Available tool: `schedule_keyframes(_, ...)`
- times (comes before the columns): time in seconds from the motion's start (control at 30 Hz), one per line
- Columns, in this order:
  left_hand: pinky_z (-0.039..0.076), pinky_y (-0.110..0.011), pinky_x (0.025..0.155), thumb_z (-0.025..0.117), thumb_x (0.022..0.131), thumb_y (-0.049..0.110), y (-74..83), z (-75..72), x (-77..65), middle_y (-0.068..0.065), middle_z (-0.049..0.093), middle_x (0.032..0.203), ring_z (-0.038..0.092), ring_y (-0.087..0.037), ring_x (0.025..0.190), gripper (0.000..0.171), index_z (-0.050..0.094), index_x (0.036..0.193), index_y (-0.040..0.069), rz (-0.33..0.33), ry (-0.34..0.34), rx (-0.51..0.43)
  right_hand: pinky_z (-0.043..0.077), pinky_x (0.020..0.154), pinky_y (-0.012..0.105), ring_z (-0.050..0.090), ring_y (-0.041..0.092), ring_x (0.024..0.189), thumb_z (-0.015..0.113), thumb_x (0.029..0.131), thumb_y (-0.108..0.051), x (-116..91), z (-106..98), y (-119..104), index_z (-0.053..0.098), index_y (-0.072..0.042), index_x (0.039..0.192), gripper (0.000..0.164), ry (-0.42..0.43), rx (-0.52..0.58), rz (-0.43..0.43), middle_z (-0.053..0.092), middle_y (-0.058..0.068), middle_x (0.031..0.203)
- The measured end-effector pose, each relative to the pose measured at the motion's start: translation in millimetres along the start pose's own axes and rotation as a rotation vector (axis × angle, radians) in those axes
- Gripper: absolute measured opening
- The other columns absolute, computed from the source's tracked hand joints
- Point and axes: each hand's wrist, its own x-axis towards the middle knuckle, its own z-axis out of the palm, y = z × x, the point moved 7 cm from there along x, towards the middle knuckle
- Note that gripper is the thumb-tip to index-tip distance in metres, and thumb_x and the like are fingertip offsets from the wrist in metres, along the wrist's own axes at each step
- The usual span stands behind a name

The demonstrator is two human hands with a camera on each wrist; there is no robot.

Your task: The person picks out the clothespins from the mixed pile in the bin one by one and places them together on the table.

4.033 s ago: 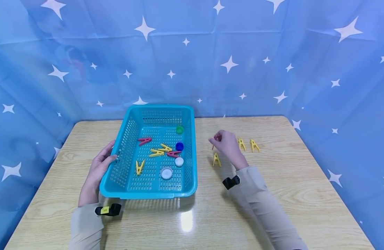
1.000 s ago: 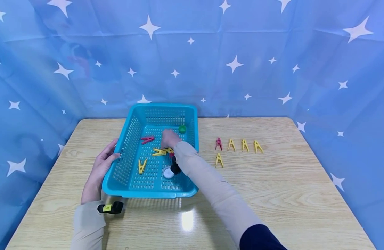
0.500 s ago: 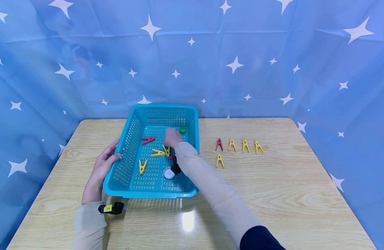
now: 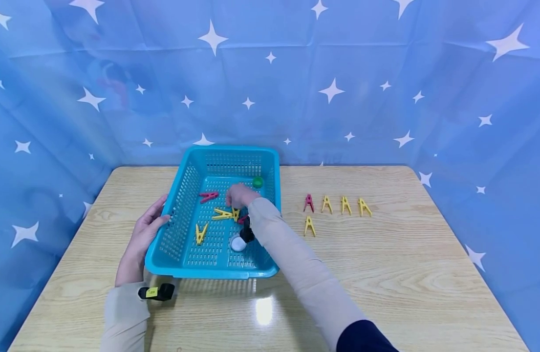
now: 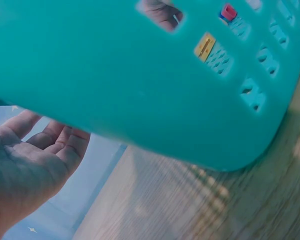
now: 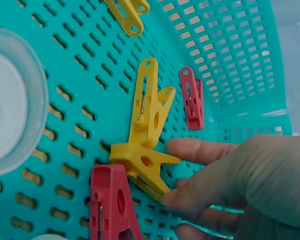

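My left hand [image 4: 142, 232] grips the left side of a blue plastic basket [image 4: 164, 272]; in the left wrist view several fingers [image 5: 72, 145] show past the basket's edge. My right hand [image 4: 242, 195] reaches down inside the basket. Seen from the right wrist, its thumb and index finger pinch around the spread ends of a yellow clothespin [image 6: 140, 165]. That clothespin touches another yellow clothespin [image 6: 145, 107] and lies against a red clothespin [image 6: 110, 205]. A second red clothespin [image 4: 208, 196] and a third yellow clothespin [image 4: 201, 233] lie farther left in the basket.
A green cap [image 4: 257, 182] and a round white-centred lid [image 4: 238, 243] are also in the basket. Right of it on the wooden table [image 4: 406, 274], a red clothespin [image 4: 309, 203] and several yellow clothespins [image 4: 345, 205] stand or lie. A blue starry curtain [image 4: 362, 63] hangs behind.
A red clothespin has been left on the table at the start of the row. My right hand has moved into the basket, where the yellow clothespin under it has turned. My left hand stays put.
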Motion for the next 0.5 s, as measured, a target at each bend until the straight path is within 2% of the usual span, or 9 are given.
schedule_keyframes(0.07,0.048,-0.018,0.078,0.048,0.098,0.019,0.4,0.2,0.1,-0.010,0.035,0.139,0.044,-0.009,0.111,0.057,0.024,0.150,0.018,0.005,-0.001,-0.007,0.035,0.057,0.022,0.042,0.012,0.071,0.044,0.095,0.001,3,2,2,0.064,-0.012,0.094,0.024,-0.014,-0.054,0.016,0.057,0.001,0.096)
schedule_keyframes(0.13,0.048,-0.018,0.078,0.048,0.098,0.019,0.7,0.4,0.0,-0.009,0.035,0.138,0.044,-0.008,0.110,0.057,0.024,0.150,0.017,0.009,-0.004,-0.010,0.029,0.049,0.021,0.031,0.010,0.058,0.046,0.093,0.002,5,3,4,0.056,-0.010,0.079,0.021,-0.027,-0.098,0.041,0.045,0.000,0.075)
schedule_keyframes(0.2,0.048,-0.018,0.078,0.048,0.098,0.019,0.9,0.6,-0.3,-0.008,0.036,0.137,0.044,-0.008,0.110,0.057,0.024,0.150,0.017,0.010,-0.004,-0.011,0.022,0.045,0.022,0.021,0.011,0.052,0.048,0.091,0.003,8,4,7,0.043,-0.011,0.069,0.026,-0.033,-0.105,0.079,0.029,0.000,0.065)
schedule_keyframes(0.23,0.048,-0.018,0.078,0.048,0.098,0.019,1.0,0.7,-0.5,-0.008,0.036,0.137,0.044,-0.008,0.110,0.057,0.025,0.150,0.018,0.010,-0.004,-0.011,0.020,0.044,0.023,0.017,0.011,0.051,0.049,0.090,0.004,8,4,8,0.038,-0.011,0.068,0.029,-0.033,-0.095,0.099,0.024,0.001,0.064)
schedule_keyframes(0.3,0.048,-0.018,0.078,0.048,0.098,0.020,1.0,0.8,-0.9,-0.008,0.037,0.137,0.044,-0.009,0.110,0.056,0.025,0.150,0.019,0.007,-0.004,-0.010,0.021,0.043,0.023,0.020,0.012,0.050,0.053,0.087,0.005,8,2,11,0.038,-0.010,0.068,0.028,0.003,-0.046,0.139,0.025,0.001,0.063)
schedule_keyframes(0.4,0.048,-0.019,0.078,0.048,0.098,0.021,1.1,0.9,-1.4,-0.008,0.036,0.137,0.044,-0.009,0.110,0.056,0.025,0.150,0.019,0.004,-0.002,-0.007,0.028,0.047,0.025,0.031,0.015,0.055,0.060,0.086,0.001,6,-2,14,0.048,-0.007,0.076,0.017,0.074,0.034,0.180,0.035,0.004,0.069)
schedule_keyframes(0.5,0.048,-0.019,0.078,0.047,0.099,0.020,1.5,1.1,-1.6,-0.009,0.035,0.138,0.044,-0.010,0.110,0.057,0.024,0.150,0.018,0.007,-0.003,-0.006,0.035,0.052,0.025,0.042,0.017,0.065,0.064,0.086,-0.005,3,-4,15,0.058,-0.005,0.089,0.007,0.123,0.054,0.193,0.047,0.006,0.079)
